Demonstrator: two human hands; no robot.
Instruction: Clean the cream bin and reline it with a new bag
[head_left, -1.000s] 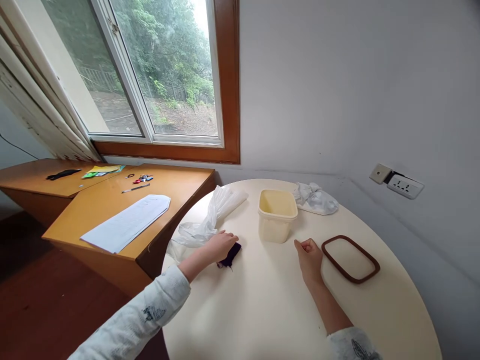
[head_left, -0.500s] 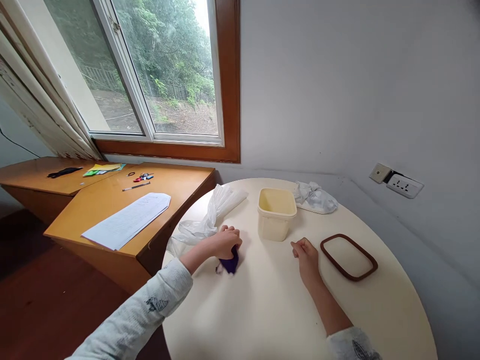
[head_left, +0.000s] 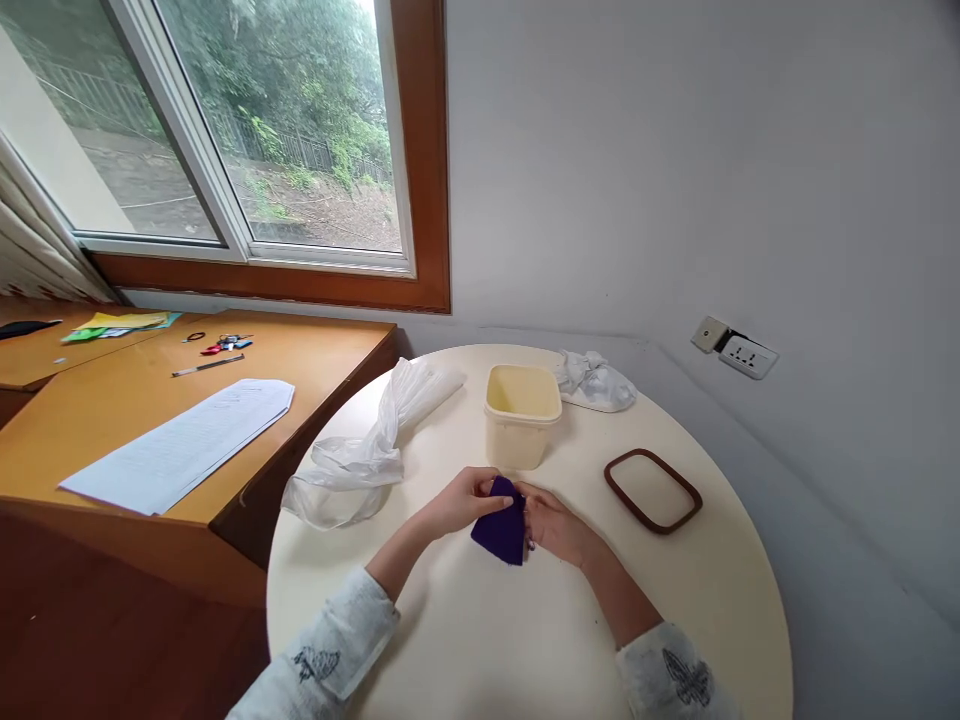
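A small dark purple cloth (head_left: 501,527) hangs just above the round cream table (head_left: 525,640), held between both hands. My left hand (head_left: 459,502) pinches its upper left edge. My right hand (head_left: 557,527) grips its right side. Right behind the hands stands an open cream plastic container (head_left: 523,414) with nothing visible inside. Its lid, cream with a brown rim (head_left: 652,489), lies flat on the table to the right of my right hand.
A crumpled clear plastic bag (head_left: 360,450) lies at the table's left edge. A bunched white cloth (head_left: 596,380) sits at the back by the wall. A wooden desk (head_left: 150,400) with papers (head_left: 180,444) and a pen stands at left under the window. A wall socket (head_left: 739,352) is at right.
My left hand lifted the purple cloth from the table's left side and carried it to the centre. My right hand came over and took hold of it. The view shifted down and right.
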